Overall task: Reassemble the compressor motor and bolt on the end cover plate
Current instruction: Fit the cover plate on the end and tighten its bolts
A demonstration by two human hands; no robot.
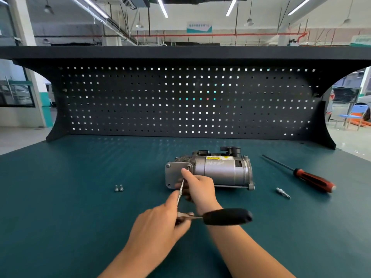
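Wrench [227, 216], black-handled: my left hand [160, 223] grips its elbow, handle pointing to 3 o'clock, thin shaft [180, 190] running toward 12. My right hand [198, 187] holds the shaft's far end just at the end cover plate [174, 173], on the 9 o'clock end of the compressor motor [218, 171], whose long axis lies 9 to 3. Corner bolt [188, 167]: 12 o'clock of my right forefinger. Two loose bolts [119, 188]: 9 o'clock, well apart.

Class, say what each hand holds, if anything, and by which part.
Both hold one wrench. The left hand pinches its head, where shaft meets black handle; the right hand grips the thin shaft near the end cover plate.
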